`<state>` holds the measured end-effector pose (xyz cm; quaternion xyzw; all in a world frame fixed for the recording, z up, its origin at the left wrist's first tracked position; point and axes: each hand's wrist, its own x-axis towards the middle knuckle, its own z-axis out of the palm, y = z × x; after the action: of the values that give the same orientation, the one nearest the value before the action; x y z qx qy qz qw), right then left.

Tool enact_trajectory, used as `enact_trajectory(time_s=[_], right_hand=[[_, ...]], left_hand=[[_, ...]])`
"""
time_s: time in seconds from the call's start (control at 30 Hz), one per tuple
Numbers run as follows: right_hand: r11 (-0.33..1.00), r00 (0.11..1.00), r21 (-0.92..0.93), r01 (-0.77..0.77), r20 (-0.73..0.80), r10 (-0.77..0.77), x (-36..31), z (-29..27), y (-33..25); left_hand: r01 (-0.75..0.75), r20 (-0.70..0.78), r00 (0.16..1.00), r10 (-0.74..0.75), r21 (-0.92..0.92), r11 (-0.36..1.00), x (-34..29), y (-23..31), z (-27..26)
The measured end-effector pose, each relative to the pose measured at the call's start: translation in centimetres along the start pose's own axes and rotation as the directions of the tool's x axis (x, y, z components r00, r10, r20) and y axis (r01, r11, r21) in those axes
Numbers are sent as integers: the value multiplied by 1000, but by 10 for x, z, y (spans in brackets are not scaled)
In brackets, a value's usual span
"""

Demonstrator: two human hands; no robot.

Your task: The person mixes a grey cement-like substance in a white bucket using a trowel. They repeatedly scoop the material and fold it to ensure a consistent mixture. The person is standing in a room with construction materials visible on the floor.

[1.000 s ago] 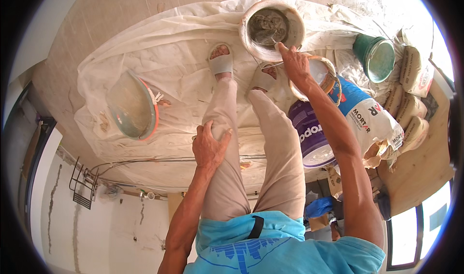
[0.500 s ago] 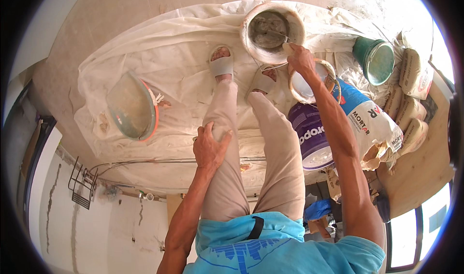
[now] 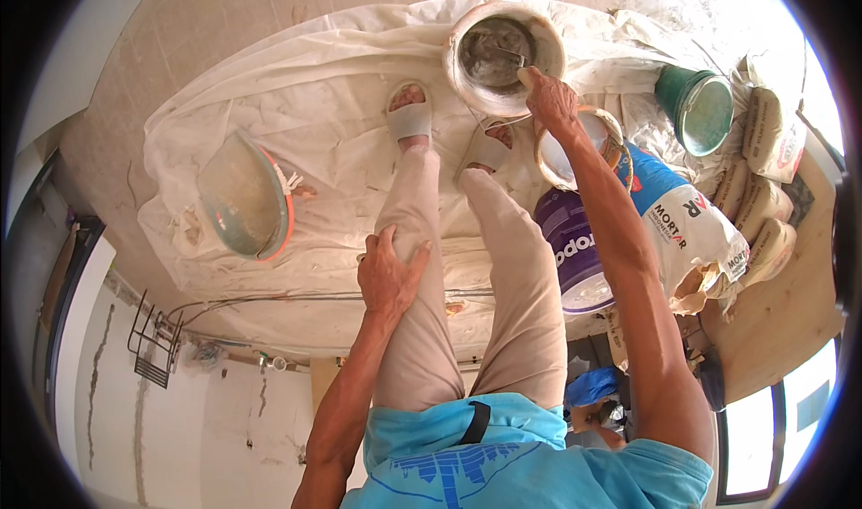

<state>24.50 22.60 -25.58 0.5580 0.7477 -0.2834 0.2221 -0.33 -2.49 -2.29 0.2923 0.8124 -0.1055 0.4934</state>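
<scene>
Floor: tiled, under one white drop cloth (image 3: 332,114)
Buckets: four
Right hand (image 3: 549,98): grip closed on trowel (image 3: 505,56) in mortar bucket (image 3: 467,38)
Left hand (image 3: 389,274): grip open, flat on thigh

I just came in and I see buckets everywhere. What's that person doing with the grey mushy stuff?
A person stands bent over on a white floor sheet. Their right hand reaches into a white bucket of wet grey mix and grips a metal tool that is stuck in it. Their left hand rests on their left leg. Nearby are a smaller bucket, a purple bucket, a green bucket, an open bag and a tilted basin.
</scene>
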Motion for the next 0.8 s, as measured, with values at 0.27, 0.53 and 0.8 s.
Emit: enact_trajectory(time_s=[0.27,0.53,0.8], right_hand=[[983,983,-116,142,-100,-153,-25,-57,-26],[963,972,-223,149,-145,-184,19,-19,-5],[976,990,201,-86,-95,107,18,10,18]], left_hand=[[24,-5,1000,-24,-26,999,-1,-5,2],[41,20,999,-40,-36,999,0,0,-2],[15,-1,1000,-15,-28,999,0,-3,1]])
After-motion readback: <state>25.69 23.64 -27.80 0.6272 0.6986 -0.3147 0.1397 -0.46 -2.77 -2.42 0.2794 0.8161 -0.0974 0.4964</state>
